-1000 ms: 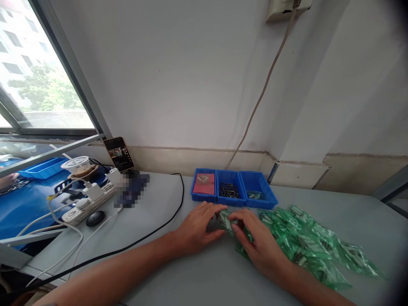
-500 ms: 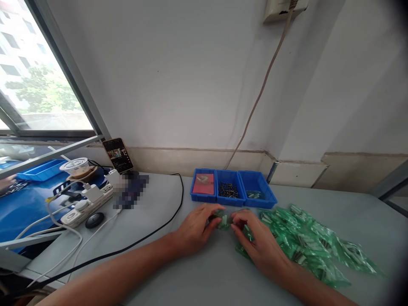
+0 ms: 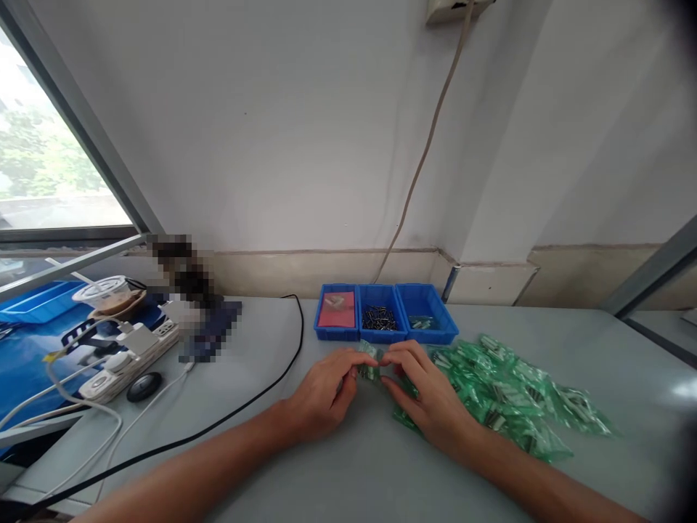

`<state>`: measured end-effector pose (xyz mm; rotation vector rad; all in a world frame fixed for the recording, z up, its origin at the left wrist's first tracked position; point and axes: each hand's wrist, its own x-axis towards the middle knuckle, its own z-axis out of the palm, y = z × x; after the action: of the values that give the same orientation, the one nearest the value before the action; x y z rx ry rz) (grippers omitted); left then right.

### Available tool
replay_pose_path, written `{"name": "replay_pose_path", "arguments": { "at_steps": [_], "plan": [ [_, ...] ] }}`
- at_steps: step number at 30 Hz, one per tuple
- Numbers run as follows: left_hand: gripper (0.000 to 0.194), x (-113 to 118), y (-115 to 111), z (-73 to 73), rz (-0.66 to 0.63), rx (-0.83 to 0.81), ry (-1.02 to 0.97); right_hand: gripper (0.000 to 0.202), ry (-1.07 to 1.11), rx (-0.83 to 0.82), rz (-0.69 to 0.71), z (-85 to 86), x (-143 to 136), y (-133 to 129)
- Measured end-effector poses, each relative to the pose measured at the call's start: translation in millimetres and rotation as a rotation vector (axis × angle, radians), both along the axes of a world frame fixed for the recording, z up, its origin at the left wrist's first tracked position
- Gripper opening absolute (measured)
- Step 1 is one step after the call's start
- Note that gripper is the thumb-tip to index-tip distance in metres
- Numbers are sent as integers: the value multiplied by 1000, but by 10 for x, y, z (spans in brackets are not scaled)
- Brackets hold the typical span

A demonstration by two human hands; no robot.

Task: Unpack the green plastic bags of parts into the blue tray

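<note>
A small green plastic bag [image 3: 369, 362] with pale pieces inside is between my two hands, just above the grey table [image 3: 348, 472]. My left hand [image 3: 327, 388] is closed on its left side, index finger reaching across the top and thumb below. At the bag's right edge, the curled fingertips and thumb of my right hand [image 3: 430, 392] hold on; the exact contact is partly hidden. Beside and partly under my right hand lies a pile of green plastic bags [image 3: 506, 392] filled with small metal-looking and pale parts.
Behind my hands stand three joined blue bins: one with a pink sheet [image 3: 336, 311], one with dark metal pins [image 3: 380, 318], one with pale pieces [image 3: 422, 322]. Leftward are a black cable [image 3: 261, 396], a mouse [image 3: 144, 386], a power strip [image 3: 131, 363] and a lidded cup [image 3: 106, 290].
The view has shifted slightly, moving everything a little left. My hands have come closer together around the small bag, which looks more covered by my fingers.
</note>
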<state>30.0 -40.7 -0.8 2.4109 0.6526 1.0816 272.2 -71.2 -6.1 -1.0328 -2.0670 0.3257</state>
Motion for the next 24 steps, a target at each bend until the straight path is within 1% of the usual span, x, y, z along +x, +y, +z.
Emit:
{"name": "replay_pose_path", "arguments": {
  "at_steps": [5, 7, 11, 13, 15, 18, 20, 21, 22, 24],
  "plan": [
    [39, 30, 11, -69, -33, 49, -12, 35, 14, -2, 6, 4, -5, -14],
    [35, 46, 18, -101, -18, 68, -12, 30, 7, 29, 9, -3, 0, -2],
    [20, 47, 46, -144, 87, 82, 46, 19, -5, 82, 16, -39, 12, 29],
    [18, 38, 62, -158, 112, 58, 96, 18, 1, 53, -15, -52, 17, 34],
    [23, 31, 74, -168, 110, 35, 116, 21, 5, 8, -42, -53, 21, 29],
    [46, 29, 85, -176, 73, 64, 79, 22, 28, -67, -49, -42, 26, 9],
    [58, 30, 90, -174, 21, 89, 56, 22, 72, -151, -61, -39, 28, -9],
    [60, 30, 93, -170, -1, 94, 54, 23, 93, -192, -66, -40, 28, -18],
    [57, 30, 96, -165, -14, 99, 59, 24, 103, -226, -68, -42, 28, -25],
    [43, 29, 101, -150, -24, 103, 78, 22, 86, -260, -58, -43, 26, -32]
  ]
}}
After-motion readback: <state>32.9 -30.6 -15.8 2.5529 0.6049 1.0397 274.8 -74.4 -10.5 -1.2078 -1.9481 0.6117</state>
